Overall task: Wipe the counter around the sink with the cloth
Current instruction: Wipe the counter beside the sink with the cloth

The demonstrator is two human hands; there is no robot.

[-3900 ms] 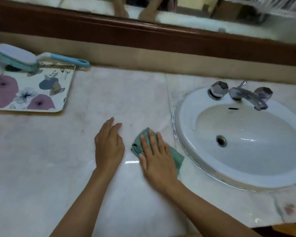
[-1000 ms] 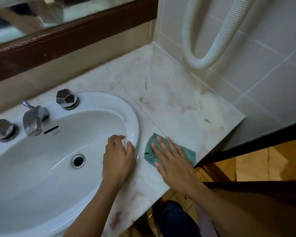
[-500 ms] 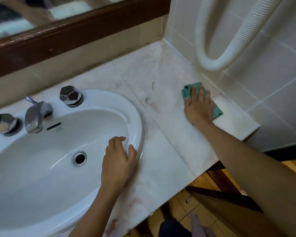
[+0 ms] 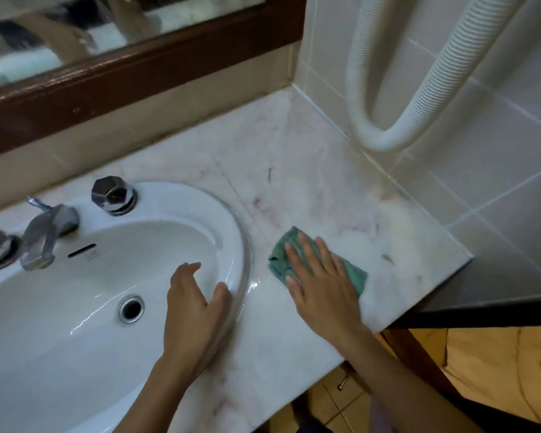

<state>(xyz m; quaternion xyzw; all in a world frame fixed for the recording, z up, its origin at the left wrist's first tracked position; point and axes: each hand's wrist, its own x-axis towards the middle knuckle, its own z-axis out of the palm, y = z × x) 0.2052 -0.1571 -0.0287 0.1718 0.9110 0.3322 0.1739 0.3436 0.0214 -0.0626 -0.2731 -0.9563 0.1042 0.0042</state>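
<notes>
cloth (image 4: 280, 264), a green folded pad, lies flat on the counter (image 4: 313, 182) just right of the sink (image 4: 239, 245), near the front edge, in the head view. the right hand (image 4: 322, 285) presses on it palm down with straight, spread fingers, none curled round the fabric. the left hand (image 4: 194, 307) rests on the sink's rim with fingers loose and apart, holding nothing; it looks like a brace. the step in hand seems to be wiping the slab between the sink and the tiled wall (image 4: 497, 182). to do it well, i judge the palm should bear evenly so the pad neither bunches nor slips from under the fingers, with overlapping strokes drawn from the back corner toward the front. the reddish marks (image 4: 264, 207) beside the rim and a dark streak (image 4: 269, 173) farther back may be stains or veining; firmer repeated passes would tell. the seam along the wall and the curve round the rim are easy to miss, and a folded edge would reach them. the hose (image 4: 419, 114) hangs over the back corner, so the hand should pass beneath it carefully.
</notes>
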